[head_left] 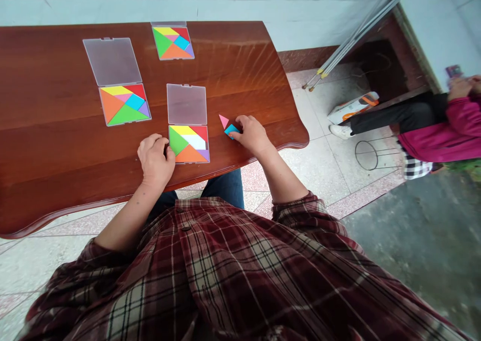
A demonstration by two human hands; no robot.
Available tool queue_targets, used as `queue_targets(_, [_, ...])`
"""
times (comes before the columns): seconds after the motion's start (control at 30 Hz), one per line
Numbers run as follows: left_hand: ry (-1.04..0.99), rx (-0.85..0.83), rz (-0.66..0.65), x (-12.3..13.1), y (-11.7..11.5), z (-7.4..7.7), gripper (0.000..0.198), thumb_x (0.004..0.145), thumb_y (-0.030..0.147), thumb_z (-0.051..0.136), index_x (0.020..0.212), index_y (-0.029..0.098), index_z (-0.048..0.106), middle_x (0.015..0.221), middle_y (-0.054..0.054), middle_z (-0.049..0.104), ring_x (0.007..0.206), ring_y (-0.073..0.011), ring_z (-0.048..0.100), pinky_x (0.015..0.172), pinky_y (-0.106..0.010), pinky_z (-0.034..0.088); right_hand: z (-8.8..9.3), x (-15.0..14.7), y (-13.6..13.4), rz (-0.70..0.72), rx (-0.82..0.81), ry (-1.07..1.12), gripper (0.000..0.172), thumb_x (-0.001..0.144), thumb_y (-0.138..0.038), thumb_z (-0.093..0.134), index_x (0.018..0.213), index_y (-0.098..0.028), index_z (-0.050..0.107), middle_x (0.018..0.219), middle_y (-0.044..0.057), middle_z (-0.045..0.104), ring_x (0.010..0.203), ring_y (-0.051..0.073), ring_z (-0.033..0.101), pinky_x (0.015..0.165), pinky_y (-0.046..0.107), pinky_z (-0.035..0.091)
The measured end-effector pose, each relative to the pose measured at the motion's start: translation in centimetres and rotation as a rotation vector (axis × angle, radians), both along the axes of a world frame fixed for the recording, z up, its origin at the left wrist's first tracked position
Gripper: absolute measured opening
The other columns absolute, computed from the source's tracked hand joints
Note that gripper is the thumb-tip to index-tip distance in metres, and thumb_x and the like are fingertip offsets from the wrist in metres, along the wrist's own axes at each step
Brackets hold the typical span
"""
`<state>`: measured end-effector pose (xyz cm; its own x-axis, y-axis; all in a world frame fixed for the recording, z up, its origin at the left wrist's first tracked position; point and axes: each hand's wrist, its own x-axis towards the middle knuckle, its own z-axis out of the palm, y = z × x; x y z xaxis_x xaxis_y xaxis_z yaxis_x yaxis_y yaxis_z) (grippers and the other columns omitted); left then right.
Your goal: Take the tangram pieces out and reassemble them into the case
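Note:
An open clear case (187, 104) lies near the table's front edge, its lid flipped back. Its tray holds yellow, red, green, orange and purple pieces, with a white gap at the middle right. My left hand (157, 160) rests at the tray's left edge, fingers curled against it. To the right of the case, my right hand (252, 134) has its thumb and fingers closed on a blue piece (231, 130) at the tabletop. A pink triangle (224, 121) lies just beyond the blue piece, apart from my fingers.
Two more cases of coloured pieces, one at the left (112, 61) and one at the back (169, 23), lie on the brown table (56, 115). Beyond its right end are crutches (349, 38), a wire frame (366, 155) and a seated person (436, 125).

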<state>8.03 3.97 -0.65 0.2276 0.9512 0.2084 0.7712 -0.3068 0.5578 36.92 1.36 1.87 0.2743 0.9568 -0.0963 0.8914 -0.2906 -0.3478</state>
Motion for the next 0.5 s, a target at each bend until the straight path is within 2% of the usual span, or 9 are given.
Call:
queue_targets(0.1, [-0.006, -0.007, -0.006, 0.0, 0.0, 0.0, 0.018, 0.082, 0.024, 0.048, 0.092, 0.020, 0.062, 0.121, -0.013, 0.061, 0.116, -0.0333, 0.052, 0.103, -0.051, 0.037, 0.1, -0.1, 0.1, -0.001, -0.008, -0.030, 0.042, 0.074, -0.033, 0.074, 0.110, -0.016, 0.062, 0.110, 0.014, 0.062, 0.105, 0.030, 0.057, 0.089, 0.044, 0.046])
queue_targets(0.27, [0.007, 0.002, -0.008, 0.0, 0.0, 0.1, 0.019, 0.081, 0.025, 0.048, 0.092, 0.019, 0.063, 0.121, -0.014, 0.062, 0.115, -0.0337, 0.052, 0.102, -0.051, 0.038, 0.6, -0.6, 0.5, 0.011, -0.090, -0.045, 0.032, 0.076, -0.030, 0.071, 0.103, -0.014, 0.063, 0.106, 0.015, 0.064, 0.099, 0.029, 0.060, 0.088, 0.042, 0.047])
queue_targets(0.5, [-0.008, -0.004, -0.003, 0.0, 0.0, 0.0, 0.020, 0.080, 0.024, 0.047, 0.092, 0.020, 0.063, 0.120, -0.012, 0.062, 0.115, -0.0326, 0.052, 0.101, -0.051, 0.038, 0.9, -1.2, 0.5, 0.011, -0.088, -0.097, 0.029, 0.076, -0.031, 0.066, 0.099, -0.013, 0.062, 0.102, 0.017, 0.066, 0.095, 0.031, 0.061, 0.086, 0.043, 0.047])
